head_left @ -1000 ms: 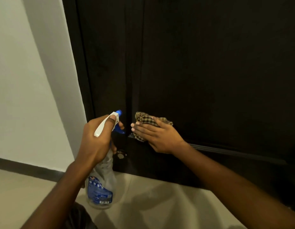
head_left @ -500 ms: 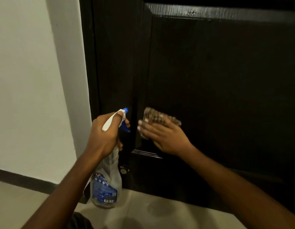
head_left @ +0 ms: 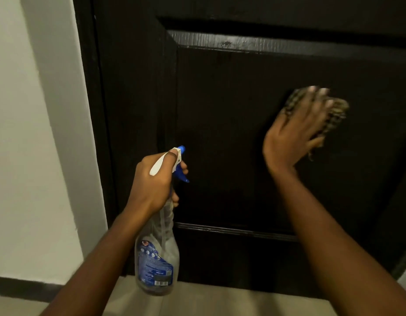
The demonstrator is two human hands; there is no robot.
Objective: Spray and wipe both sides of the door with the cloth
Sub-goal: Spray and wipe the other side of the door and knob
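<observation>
Dark door [head_left: 220, 110] fills the view ahead of both sets of fingers; pale wall [head_left: 33, 133] beside it. Left hand [head_left: 152, 185] curled tight round the spray bottle [head_left: 156, 265] neck, thumb on the head, body hanging below the fingers. Right hand [head_left: 291, 135] blurred, fingers straight and spread, pressing the checked cloth [head_left: 336, 115] flat on the door panel, cloth under the fingers.
</observation>
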